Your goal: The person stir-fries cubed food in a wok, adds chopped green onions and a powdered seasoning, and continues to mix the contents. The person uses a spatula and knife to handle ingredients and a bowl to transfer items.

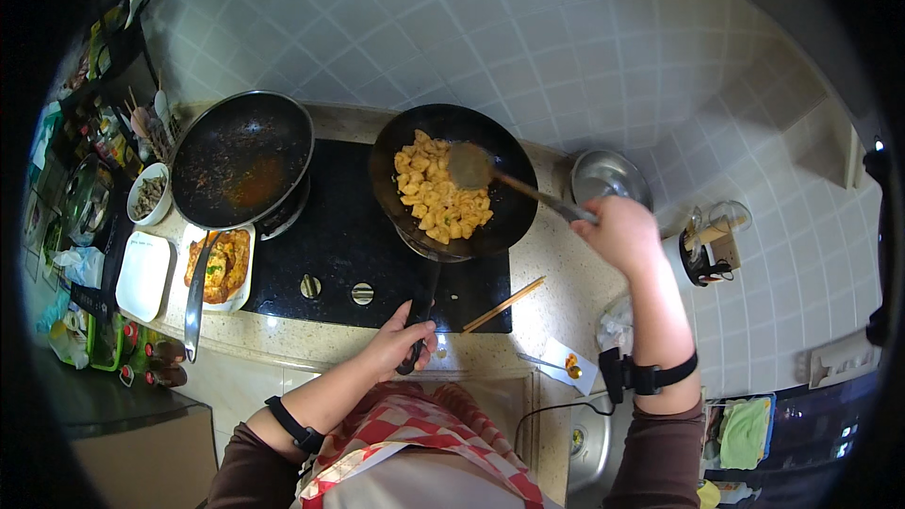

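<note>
My left hand (pixel 404 343) grips the black handle of a dark wok (pixel 505 205) that stands on the right burner of the black cooktop. Yellowish, seasoned chunks of food (pixel 442 191) cover the left and middle of the wok's bottom. In my right hand (pixel 621 233) is the handle of a wooden-shafted spatula (pixel 523 187). Its broad blade lies over the upper right part of the chunks. The spatula and my right hand look slightly blurred.
On the left burner sits a frying pan (pixel 240 155) with reddish oil residue. Near it are a plate of browned food (pixel 218 272), a white dish (pixel 143 276) and a bowl (pixel 150 194). Chopsticks (pixel 503 305), a spoon (pixel 555 364) and a metal bowl (pixel 609 177) lie around the wok.
</note>
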Action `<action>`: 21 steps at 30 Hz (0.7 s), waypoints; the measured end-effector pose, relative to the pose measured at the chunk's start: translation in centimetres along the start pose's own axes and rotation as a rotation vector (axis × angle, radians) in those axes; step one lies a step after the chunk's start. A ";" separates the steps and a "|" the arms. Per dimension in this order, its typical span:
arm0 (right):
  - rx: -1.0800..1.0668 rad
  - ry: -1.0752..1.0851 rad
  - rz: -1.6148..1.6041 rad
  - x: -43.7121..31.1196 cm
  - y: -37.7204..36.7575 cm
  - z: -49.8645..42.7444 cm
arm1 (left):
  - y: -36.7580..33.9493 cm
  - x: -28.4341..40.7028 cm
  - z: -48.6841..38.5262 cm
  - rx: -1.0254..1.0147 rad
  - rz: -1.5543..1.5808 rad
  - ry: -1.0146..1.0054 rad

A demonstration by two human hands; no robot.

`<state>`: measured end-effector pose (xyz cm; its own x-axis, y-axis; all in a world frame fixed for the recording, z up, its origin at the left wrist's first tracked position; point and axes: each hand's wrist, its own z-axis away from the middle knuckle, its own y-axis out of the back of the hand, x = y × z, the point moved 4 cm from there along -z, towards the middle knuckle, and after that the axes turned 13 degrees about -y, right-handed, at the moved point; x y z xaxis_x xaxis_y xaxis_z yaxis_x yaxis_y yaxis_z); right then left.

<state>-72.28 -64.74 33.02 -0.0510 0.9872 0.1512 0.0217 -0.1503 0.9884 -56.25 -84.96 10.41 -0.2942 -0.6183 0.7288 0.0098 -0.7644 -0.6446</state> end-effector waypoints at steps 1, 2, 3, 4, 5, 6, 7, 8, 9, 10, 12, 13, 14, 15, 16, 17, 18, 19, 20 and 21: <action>0.054 0.000 0.016 1.1 0.4 -0.7 | 0.1 -0.1 0.0 -0.002 0.004 -0.001; 0.036 -0.021 0.032 2.3 0.5 -1.6 | 0.1 -0.2 0.0 0.003 -0.005 0.001; 0.085 -0.014 0.023 3.2 0.7 -2.6 | 0.2 -0.3 0.0 0.007 -0.015 0.004; 0.010 -0.072 0.065 4.0 0.2 -3.9 | 0.3 -0.3 0.0 0.009 -0.025 0.004; -0.022 -0.101 0.089 4.2 -0.2 -5.2 | 0.2 -0.4 -0.1 -0.010 -0.024 -0.003; -0.013 -0.063 0.066 3.8 -0.5 -6.4 | 0.2 -0.4 -0.1 -0.026 -0.025 -0.013; -0.113 -0.122 0.020 3.1 -1.4 -7.9 | 0.3 -0.5 -0.1 -0.023 -0.039 0.006; -0.175 -0.115 -0.070 1.9 -2.1 -9.1 | 0.3 -0.5 -0.1 -0.030 -0.054 0.002; -0.230 -0.133 -0.151 1.1 -2.5 -9.8 | 0.3 -0.4 -0.2 -0.036 -0.038 -0.005; -0.348 -0.098 -0.291 0.0 -3.0 -10.1 | 0.3 -0.4 -0.1 -0.042 -0.021 -0.010; -0.533 -0.060 -0.580 -1.7 -4.1 -9.5 | 0.3 -0.4 -0.1 -0.047 -0.001 0.000; -0.407 0.094 -0.477 -2.4 -4.1 -9.1 | 0.2 -0.3 -0.1 -0.051 -0.007 -0.015; -0.220 0.294 -0.410 -2.8 -4.1 -7.7 | 0.2 -0.4 -0.1 -0.052 -0.004 -0.019; 0.011 0.522 -0.360 -3.1 -3.9 -6.1 | 0.2 -0.4 -0.1 -0.050 0.000 -0.011; 0.036 0.519 -0.191 -2.7 -4.9 -4.8 | 0.2 -0.4 -0.1 -0.048 -0.008 -0.013; 0.170 0.622 -0.083 -2.4 -5.5 -3.1 | 0.2 -0.5 -0.1 -0.042 -0.011 -0.003; 0.123 0.591 -0.060 -1.9 -6.2 -2.4 | 0.2 -0.6 -0.1 -0.034 -0.003 0.008; 0.075 0.507 0.018 -1.1 -6.5 -1.4 | 0.2 -0.6 -0.1 -0.036 -0.006 0.002; 0.067 0.459 0.065 -0.5 -6.1 -0.6 | 0.2 -0.6 -0.1 -0.036 -0.002 -0.001; 0.141 0.469 0.060 -0.2 -4.9 0.4 | 0.2 -0.5 -0.1 -0.035 0.002 -0.003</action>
<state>-71.95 -64.19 28.18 -0.4890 0.8415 0.2296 0.1718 -0.1651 0.9712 -56.20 -84.78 9.87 -0.2914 -0.6204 0.7282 -0.0234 -0.7564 -0.6537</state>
